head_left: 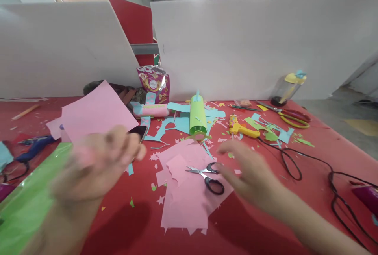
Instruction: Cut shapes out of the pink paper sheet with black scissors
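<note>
My left hand is smeared by motion, palm turned up and fingers curled, in front of a pink paper sheet. A pinkish patch shows by its thumb; whether it grips anything is unclear. My right hand hovers open, thumb and fingers apart, just right of the scissors. These black-handled scissors lie spread on cut pink paper. Behind them stands a green paper tube with blue wing-like strips. To its left lies a similar pink paper tube with blue pieces.
A yellow glue gun trails a black cord on the right. Beyond are larger scissors and a clear bottle. A phone, a snack bag, a blue glue gun and green sheeting lie leftward. White boards stand behind.
</note>
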Motion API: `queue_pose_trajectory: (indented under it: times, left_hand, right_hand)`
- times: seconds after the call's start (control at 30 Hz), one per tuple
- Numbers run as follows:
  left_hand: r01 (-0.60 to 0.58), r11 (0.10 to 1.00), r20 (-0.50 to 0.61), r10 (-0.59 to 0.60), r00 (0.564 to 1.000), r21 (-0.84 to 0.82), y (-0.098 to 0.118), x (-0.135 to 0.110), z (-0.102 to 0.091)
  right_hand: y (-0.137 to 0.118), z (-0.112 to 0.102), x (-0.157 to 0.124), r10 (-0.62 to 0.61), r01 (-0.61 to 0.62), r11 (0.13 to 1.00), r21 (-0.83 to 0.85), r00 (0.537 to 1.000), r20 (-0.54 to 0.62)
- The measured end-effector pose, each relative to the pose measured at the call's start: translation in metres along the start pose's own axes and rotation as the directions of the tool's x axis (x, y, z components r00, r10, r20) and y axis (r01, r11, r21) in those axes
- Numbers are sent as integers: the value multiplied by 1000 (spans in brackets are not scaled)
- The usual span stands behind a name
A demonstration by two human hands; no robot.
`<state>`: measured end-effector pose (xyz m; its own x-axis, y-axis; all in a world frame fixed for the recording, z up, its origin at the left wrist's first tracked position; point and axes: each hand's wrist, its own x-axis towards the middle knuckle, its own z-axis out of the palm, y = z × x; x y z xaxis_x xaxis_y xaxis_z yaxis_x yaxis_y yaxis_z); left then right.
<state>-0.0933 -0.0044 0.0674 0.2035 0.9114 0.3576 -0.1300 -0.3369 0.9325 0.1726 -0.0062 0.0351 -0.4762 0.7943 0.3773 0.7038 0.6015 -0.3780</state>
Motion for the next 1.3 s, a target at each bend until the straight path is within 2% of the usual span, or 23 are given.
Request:
queue_pose_trajectory:
  times: [0.03,0.1,0.13,0.2,0.3,0.37,0.53,0.6,0.7,0.77,0.83,0.9,0.97,1.0,1.07,1.2,1.23,1.3]
  left_hand:
    - [-24,997,33,26,999,-70,-8,3,5]
    - [121,991,99,-127,987,64,-25,10,18]
    - [186,971,107,-203,973,150,-32,13,26]
    - [266,936,122,-300,946,231,-42,18,40]
    - [278,911,146,-333,932,304,-42,23,56]
    - [258,901,133,-320,938,349,-38,26,64]
    - [221,897,94,-275,957,382,-35,29,72]
    - [205,895,79,-255,964,396,-37,28,73]
    - [213,879,47,-257,965,427,-38,26,73]
    - [233,860,20,-271,962,455,-36,24,72]
    - [243,843,-3,-275,961,480,-34,22,71]
    - [250,830,-18,-279,960,499,-32,21,71]
    - [257,824,-26,-283,959,506,-32,20,71]
    - [260,823,-26,-286,958,505,-32,20,72]
    - [259,827,-25,-285,958,499,-33,20,72]
    - [236,824,-7,-271,962,515,-36,19,74]
    - [230,822,-2,-269,963,521,-36,19,74]
    - [222,813,4,-266,964,538,-38,17,74]
  right_hand:
    - [1,9,-2,2,0,1000,-18,995,101]
    - [2,29,-7,55,-22,994,-106,948,313]
    - [3,37,-10,118,-52,982,-181,917,380]
    - [6,49,-16,175,-56,962,-269,879,443]
    - [11,56,-19,197,-74,955,-286,881,431]
    - [12,56,-20,193,-83,958,-273,893,407]
    - [11,58,-22,206,-82,941,-328,909,363]
    - [10,58,-24,188,-92,953,-288,926,328]
    - [10,54,-24,229,-193,970,-149,930,287]
    - [10,50,-22,329,-335,942,-18,910,251]
    - [7,46,-21,448,-490,847,204,866,221]
    - [3,44,-19,512,-561,697,447,826,237]
    - [-3,45,-19,497,-538,442,718,813,303]
    - [-6,46,-20,474,-503,319,803,819,324]
    - [-11,51,-22,470,-475,164,864,808,355]
    - [-13,61,-31,371,-448,-36,893,824,428]
    - [-13,63,-33,326,-459,-57,887,831,451]
    - [-14,64,-37,261,-489,-29,872,838,479]
